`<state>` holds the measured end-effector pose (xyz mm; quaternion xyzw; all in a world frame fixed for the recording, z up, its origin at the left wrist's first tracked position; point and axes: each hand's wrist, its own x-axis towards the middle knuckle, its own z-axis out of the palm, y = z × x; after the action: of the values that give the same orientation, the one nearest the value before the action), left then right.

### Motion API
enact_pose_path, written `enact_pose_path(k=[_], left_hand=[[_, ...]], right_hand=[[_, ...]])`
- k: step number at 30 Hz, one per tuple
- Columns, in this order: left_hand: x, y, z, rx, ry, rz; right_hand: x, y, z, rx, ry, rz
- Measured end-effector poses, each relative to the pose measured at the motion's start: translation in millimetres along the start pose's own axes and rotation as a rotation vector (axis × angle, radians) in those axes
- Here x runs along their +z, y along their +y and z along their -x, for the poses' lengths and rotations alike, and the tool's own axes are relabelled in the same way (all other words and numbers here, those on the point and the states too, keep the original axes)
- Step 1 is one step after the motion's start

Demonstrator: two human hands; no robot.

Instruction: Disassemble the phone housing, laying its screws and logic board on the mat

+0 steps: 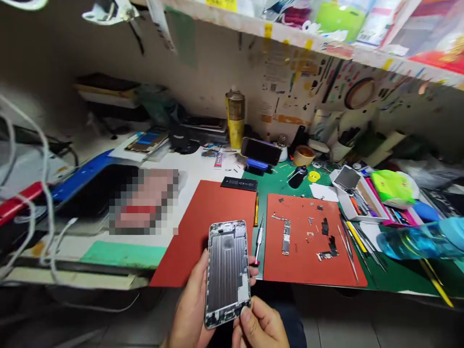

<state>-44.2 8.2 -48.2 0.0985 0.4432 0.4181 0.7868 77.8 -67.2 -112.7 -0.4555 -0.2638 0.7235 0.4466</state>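
Note:
An opened phone housing [226, 270], its inner metal side facing up, is held just in front of the bench edge. My left hand [192, 299] is closed around its left side, with fingertips showing past the right edge. At the lower right corner, the thumb and fingers of my right hand [259, 324] pinch together; whether they grip the housing or a small part there, I cannot tell. Beyond it lie a black phone battery [239, 183], a yellow screwdriver [256, 209] and a silver screwdriver [259, 241]. A logic board [286, 238] and small parts rest on the right red mat [300, 268].
Tweezers [348, 253] and thin tools lie right of the mat, beside a blue bottle [420, 239]. A phone on a stand [261, 152] and a yellow spray can [235, 121] stand behind. White cables [45, 193] hang at left. A loaded shelf [290, 36] overhangs the bench.

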Motion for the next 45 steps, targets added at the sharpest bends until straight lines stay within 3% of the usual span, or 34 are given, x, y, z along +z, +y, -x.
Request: enact_pose_path(k=[5,15,28,38,42,43,45], left_hand=[[1.7,-0.1,-4.3,0.039,-0.082,0.036],[10.4,2.4,-8.0,0.019,-0.055,0.092],[-6.5,-4.7,-4.3,0.047,-0.224,0.089],[-7.0,-1.5,-1.6,0.041,-0.156,0.027],[-18.7,4.1,-2.7,-0.028,-0.008,0.042],[-21.5,6.4,-4.9,-0.055,0.016,0.035],[-22.5,11.3,-8.6,-0.070,0.047,0.000]], right_hand=[[-10.5,3.5,-1.8,0.012,-0.087,-0.005],[-16.8,-9.9,9.0,-0.035,-0.004,0.051],[-9.3,-11.3,13.4,-0.109,0.079,0.280],[-5.5,-5.8,14.5,-0.209,0.131,0.350],[-14.0,-32.9,23.4,-0.358,0.123,0.617],[-21.9,-45.4,28.0,-0.429,0.164,0.717],[-46.0,-74.6,38.9,-0.526,0.374,0.867]])
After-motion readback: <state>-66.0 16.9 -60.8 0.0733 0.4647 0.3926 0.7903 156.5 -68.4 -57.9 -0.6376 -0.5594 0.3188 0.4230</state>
